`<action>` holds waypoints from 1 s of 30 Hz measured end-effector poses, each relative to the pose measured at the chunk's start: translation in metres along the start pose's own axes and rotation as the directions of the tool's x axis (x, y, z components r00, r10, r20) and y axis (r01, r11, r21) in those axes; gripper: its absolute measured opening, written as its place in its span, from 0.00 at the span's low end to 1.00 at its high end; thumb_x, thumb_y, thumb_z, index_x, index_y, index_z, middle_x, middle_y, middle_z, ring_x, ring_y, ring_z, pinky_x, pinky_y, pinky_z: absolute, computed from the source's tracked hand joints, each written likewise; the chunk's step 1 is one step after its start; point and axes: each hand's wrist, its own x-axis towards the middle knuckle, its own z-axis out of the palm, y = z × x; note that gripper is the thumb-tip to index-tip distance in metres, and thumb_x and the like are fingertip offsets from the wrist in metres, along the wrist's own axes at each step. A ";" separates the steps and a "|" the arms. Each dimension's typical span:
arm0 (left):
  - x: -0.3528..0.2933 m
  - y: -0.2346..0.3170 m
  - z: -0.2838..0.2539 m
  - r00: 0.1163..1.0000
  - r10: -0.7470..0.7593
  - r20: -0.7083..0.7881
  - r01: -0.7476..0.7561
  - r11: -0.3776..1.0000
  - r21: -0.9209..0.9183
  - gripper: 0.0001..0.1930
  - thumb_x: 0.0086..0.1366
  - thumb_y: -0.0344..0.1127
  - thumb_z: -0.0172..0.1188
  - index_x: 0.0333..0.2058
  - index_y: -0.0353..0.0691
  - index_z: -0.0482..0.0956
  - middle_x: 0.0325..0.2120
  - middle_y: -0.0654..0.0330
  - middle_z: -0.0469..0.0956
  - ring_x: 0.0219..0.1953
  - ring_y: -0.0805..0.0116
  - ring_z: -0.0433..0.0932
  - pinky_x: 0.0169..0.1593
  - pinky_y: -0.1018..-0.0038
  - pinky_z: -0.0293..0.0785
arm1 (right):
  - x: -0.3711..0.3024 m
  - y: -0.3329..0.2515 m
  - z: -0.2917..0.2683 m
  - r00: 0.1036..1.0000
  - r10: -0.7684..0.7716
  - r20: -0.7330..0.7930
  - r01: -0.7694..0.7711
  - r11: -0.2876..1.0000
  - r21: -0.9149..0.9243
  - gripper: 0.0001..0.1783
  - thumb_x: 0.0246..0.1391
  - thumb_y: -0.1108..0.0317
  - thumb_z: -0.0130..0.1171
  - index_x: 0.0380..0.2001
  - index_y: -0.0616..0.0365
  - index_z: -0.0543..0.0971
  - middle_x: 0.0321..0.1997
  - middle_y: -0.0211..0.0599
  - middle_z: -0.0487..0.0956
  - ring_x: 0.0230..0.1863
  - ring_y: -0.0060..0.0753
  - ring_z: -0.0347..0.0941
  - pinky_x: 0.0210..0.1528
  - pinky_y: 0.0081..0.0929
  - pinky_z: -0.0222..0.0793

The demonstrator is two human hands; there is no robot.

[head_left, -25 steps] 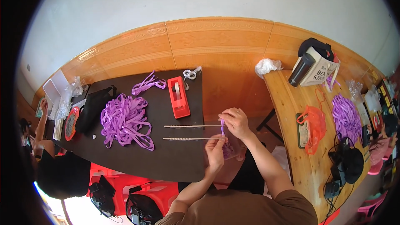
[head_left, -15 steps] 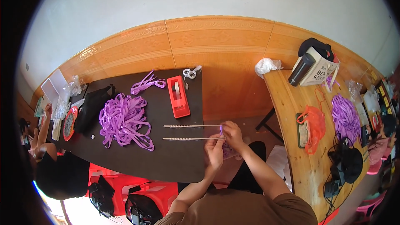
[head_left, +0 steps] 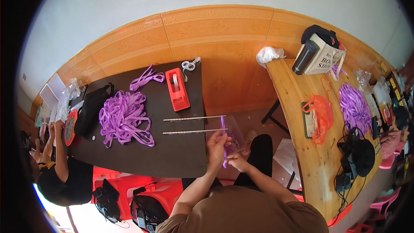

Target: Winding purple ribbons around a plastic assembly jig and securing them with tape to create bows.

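Note:
Two thin metal rods with twisted shafts, a far rod (head_left: 189, 118) and a near rod (head_left: 189, 132), lie parallel on the dark table (head_left: 129, 159), their plain ends jutting past its right edge. A purple ribbon (head_left: 224, 153) runs across these ends and down toward me. My left hand (head_left: 215, 149) is closed on the ribbon just below the near rod's end. Lower and to the right, my right hand (head_left: 238, 162) is closed at the ribbon's lower part, its fingertips pinched together. Beneath the rod ends, a clear plastic box (head_left: 236, 125) contains purple pieces.
Left of the rods lies a purple ribbon heap (head_left: 125, 118). Behind them stand a red tape dispenser (head_left: 177, 89) and white-handled scissors (head_left: 188, 65). A wooden table (head_left: 289, 90) on the right bears an orange bag (head_left: 321, 116) and cables. Another person (head_left: 64, 174) works at far left.
My right hand has left the rod ends and come down toward me, drawing the ribbon out lengthwise. My left hand stays near the near rod. The whole view has shifted slightly.

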 end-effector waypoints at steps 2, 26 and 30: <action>0.000 -0.001 -0.002 1.000 -0.014 -0.020 0.014 1.000 -0.028 0.14 0.60 0.27 0.57 0.45 0.31 0.73 0.25 0.55 0.79 0.21 0.74 0.76 0.28 0.81 0.72 | -0.003 -0.005 0.000 0.994 0.097 0.051 -0.103 0.987 0.125 0.08 0.52 0.74 0.52 0.31 0.64 0.80 0.32 0.31 0.79 0.34 0.19 0.71 0.37 0.15 0.64; -0.064 -0.070 -0.096 0.980 -0.117 0.160 0.025 0.875 0.483 0.17 0.53 0.31 0.63 0.43 0.32 0.76 0.27 0.57 0.79 0.27 0.73 0.77 0.32 0.78 0.73 | -0.019 0.020 -0.012 0.873 0.324 0.365 -0.270 0.944 -0.192 0.14 0.52 0.61 0.60 0.37 0.58 0.81 0.35 0.27 0.80 0.39 0.18 0.72 0.40 0.20 0.65; -0.071 -0.069 -0.098 0.883 -0.403 0.240 0.227 0.815 0.534 0.22 0.51 0.27 0.65 0.46 0.30 0.72 0.28 0.61 0.77 0.29 0.75 0.75 0.35 0.81 0.72 | -0.019 0.022 -0.016 0.898 0.312 0.310 -0.277 0.949 -0.153 0.13 0.48 0.61 0.63 0.34 0.57 0.82 0.26 0.24 0.78 0.27 0.16 0.69 0.27 0.15 0.61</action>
